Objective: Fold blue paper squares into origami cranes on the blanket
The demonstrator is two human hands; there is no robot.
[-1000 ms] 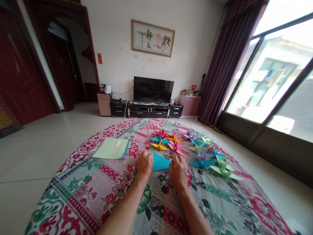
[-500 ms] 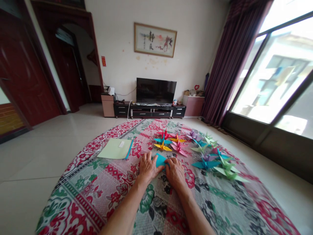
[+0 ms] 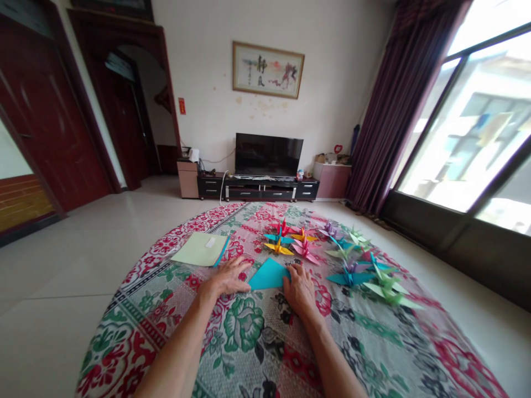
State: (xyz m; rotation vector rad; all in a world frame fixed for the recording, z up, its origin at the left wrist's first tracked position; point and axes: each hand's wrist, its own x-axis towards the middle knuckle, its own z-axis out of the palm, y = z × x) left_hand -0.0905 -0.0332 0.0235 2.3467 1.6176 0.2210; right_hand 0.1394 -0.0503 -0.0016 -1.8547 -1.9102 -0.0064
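Note:
A folded sheet of blue origami paper (image 3: 269,276) lies flat on the flowered tablecloth in front of me, its shape roughly a triangle with a pointed top. My left hand (image 3: 230,276) rests at its left corner, fingers stretched out and the thumb at the paper's tip. On the right corner sits my right hand (image 3: 300,284), its fingers bent and holding that edge; the corner itself is hidden beneath them. Just beyond the paper stand folded paper cranes, among them a yellow crane (image 3: 279,247) and a pink crane (image 3: 306,250).
A stack of square paper (image 3: 199,249), pale green on top with blue below, lies left of my hands. More cranes spread to the right, including a blue crane (image 3: 352,275) and a light green crane (image 3: 390,290). The round table's cloth (image 3: 166,326) hangs over its edge.
My left hand has slid left from the paper's middle to its left corner, and its fingers have spread. More of the blue paper shows. My right hand stays near the right corner.

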